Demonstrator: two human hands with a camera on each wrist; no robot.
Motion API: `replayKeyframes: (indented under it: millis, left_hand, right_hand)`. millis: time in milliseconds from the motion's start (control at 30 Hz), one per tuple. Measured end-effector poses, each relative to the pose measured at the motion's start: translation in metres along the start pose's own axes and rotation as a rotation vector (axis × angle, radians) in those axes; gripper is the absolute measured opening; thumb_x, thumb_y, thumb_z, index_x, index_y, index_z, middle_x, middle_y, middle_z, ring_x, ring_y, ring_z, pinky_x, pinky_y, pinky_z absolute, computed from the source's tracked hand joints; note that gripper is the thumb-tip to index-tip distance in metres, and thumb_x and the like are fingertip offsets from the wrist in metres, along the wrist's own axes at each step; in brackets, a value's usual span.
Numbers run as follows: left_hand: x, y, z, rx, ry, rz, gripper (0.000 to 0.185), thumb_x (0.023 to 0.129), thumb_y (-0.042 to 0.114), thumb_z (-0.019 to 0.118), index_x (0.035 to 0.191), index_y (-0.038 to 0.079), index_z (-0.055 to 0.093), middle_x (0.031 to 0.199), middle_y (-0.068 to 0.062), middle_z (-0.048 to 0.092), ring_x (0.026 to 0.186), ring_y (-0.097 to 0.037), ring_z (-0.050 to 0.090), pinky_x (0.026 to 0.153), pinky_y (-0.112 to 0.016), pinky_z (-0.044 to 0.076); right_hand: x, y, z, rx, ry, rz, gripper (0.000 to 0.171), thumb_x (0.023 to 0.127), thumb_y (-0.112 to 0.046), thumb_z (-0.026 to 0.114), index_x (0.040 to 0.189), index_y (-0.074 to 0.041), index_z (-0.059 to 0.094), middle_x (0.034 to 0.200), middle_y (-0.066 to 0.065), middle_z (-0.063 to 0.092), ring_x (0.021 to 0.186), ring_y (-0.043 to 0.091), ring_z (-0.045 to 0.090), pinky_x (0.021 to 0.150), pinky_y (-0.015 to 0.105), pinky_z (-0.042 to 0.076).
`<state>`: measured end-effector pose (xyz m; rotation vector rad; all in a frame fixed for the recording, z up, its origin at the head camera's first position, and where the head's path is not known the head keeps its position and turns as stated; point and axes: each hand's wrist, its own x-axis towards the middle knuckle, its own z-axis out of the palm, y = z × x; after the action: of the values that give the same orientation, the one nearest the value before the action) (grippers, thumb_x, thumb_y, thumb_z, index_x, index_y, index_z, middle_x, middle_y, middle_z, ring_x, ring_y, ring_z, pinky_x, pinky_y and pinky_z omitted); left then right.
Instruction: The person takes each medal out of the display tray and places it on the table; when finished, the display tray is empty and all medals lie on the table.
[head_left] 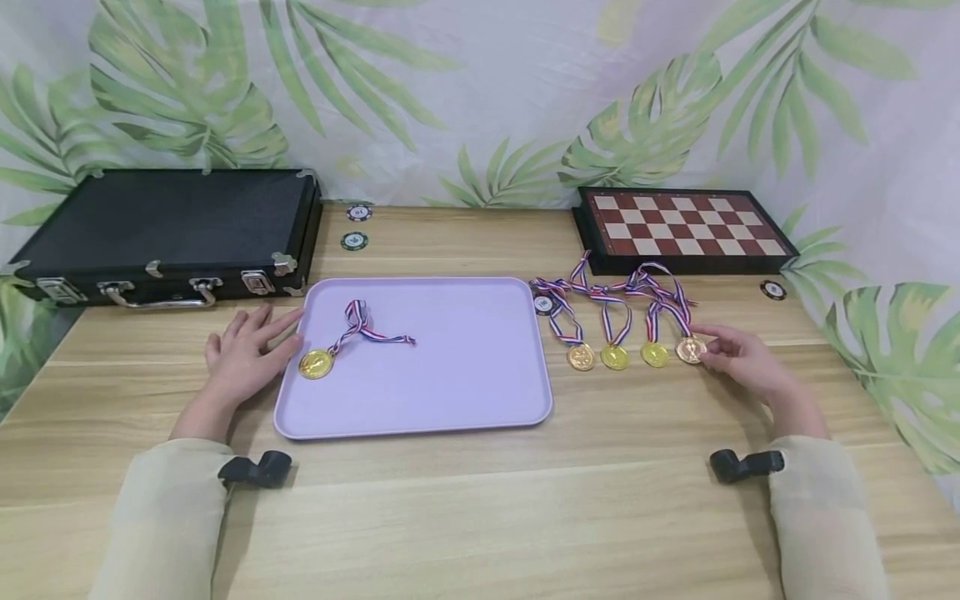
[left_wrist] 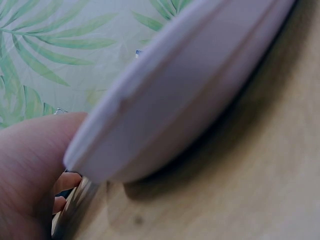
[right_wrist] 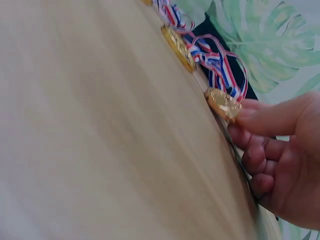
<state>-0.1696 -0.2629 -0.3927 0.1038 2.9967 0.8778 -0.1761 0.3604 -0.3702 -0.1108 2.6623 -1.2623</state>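
Observation:
My right hand (head_left: 742, 360) pinches the edge of the rightmost medal (head_left: 690, 350), a bronze-toned disc, between thumb and fingers. In the right wrist view that medal (right_wrist: 223, 104) is tipped, its striped ribbon trailing behind. Left of it lie two gold medals (head_left: 654, 354) and a copper-toned medal (head_left: 581, 357) in a row, their red, white and blue ribbons tangled behind them. My left hand (head_left: 247, 354) rests at the left rim of a lilac tray (head_left: 442, 367), fingers spread and thumb side against it. One gold medal (head_left: 316, 363) with a knotted ribbon lies on the tray near that hand.
A black case (head_left: 172, 221) with metal clasps stands at the back left, a checkered game board (head_left: 686, 225) at the back right. Poker chips lie beside the case (head_left: 354, 241), by the ribbons (head_left: 543, 304) and at the right (head_left: 772, 290). A leaf-patterned cloth hangs behind.

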Motion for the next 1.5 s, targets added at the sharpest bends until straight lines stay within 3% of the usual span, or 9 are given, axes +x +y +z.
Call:
replayKeyframes:
  millis: [333,533,667,833,1100,1367,1500]
  left_hand:
    - [0.001,0.001,-0.001,0.004,-0.007,-0.009,0.054,0.089,0.044,0.036,0.133,0.014,0.033,0.138,-0.027,0.01,0.123,-0.044,-0.008,0.087,-0.061,-0.014]
    - [0.0,0.001,-0.001,0.012,-0.014,-0.015,0.054,0.089,0.044,0.036,0.133,0.014,0.033,0.138,-0.026,0.01,0.123,-0.044,-0.008,0.087,-0.061,-0.013]
    - [-0.001,0.001,-0.002,0.013,-0.013,-0.017,0.054,0.089,0.044,0.036,0.133,0.014,0.033,0.138,-0.027,0.01,0.123,-0.044,-0.009,0.087,-0.061,-0.013]
    - [-0.001,0.001,-0.002,0.014,-0.011,-0.018,0.054,0.089,0.045,0.036,0.133,0.014,0.032,0.138,-0.027,0.01,0.123,-0.044,-0.009,0.087,-0.061,-0.013]
    - [0.0,0.002,0.0,0.011,-0.01,-0.012,0.054,0.088,0.044,0.036,0.133,0.015,0.033,0.138,-0.027,0.01,0.123,-0.044,-0.008,0.087,-0.061,-0.013]
    - [-0.001,0.001,0.0,0.011,-0.007,-0.019,0.054,0.088,0.045,0.036,0.133,0.015,0.033,0.138,-0.027,0.01,0.123,-0.044,-0.008,0.087,-0.061,-0.013]
    - [-0.001,0.001,-0.001,0.015,-0.003,-0.016,0.054,0.088,0.046,0.036,0.133,0.015,0.033,0.138,-0.027,0.011,0.123,-0.045,-0.007,0.087,-0.061,-0.013]
  right_hand:
    - [-0.006,0.003,0.004,-0.097,0.053,-0.05,0.043,0.084,-0.004,0.053,0.124,0.005,0.04,0.083,0.016,0.053,0.063,0.008,0.044,0.051,0.021,0.039]
    - [-0.004,-0.003,0.001,-0.133,0.08,-0.061,0.044,0.085,-0.006,0.053,0.125,0.002,0.039,0.09,0.019,0.054,0.07,0.011,0.048,0.057,0.022,0.042]
    - [0.002,-0.024,0.002,-0.128,0.128,-0.111,0.042,0.085,-0.008,0.053,0.124,0.003,0.041,0.093,0.021,0.053,0.07,0.014,0.05,0.057,0.023,0.043]
    - [0.017,-0.077,0.017,-0.125,0.155,-0.224,0.04,0.085,-0.016,0.056,0.122,-0.004,0.046,0.093,0.015,0.055,0.072,0.012,0.05,0.058,0.022,0.042]
    - [0.048,-0.164,0.078,0.087,-0.023,-0.516,0.038,0.081,-0.002,0.058,0.118,0.001,0.049,0.085,0.012,0.057,0.068,0.019,0.051,0.057,0.022,0.042]
    - [0.064,-0.23,0.17,0.17,-0.232,-0.591,0.04,0.08,-0.008,0.06,0.118,-0.002,0.05,0.084,0.006,0.058,0.072,0.016,0.051,0.066,0.029,0.043]
    - [0.067,-0.251,0.212,0.205,-0.325,-0.576,0.041,0.08,-0.01,0.062,0.118,-0.002,0.049,0.083,0.005,0.058,0.074,0.014,0.052,0.069,0.026,0.044]
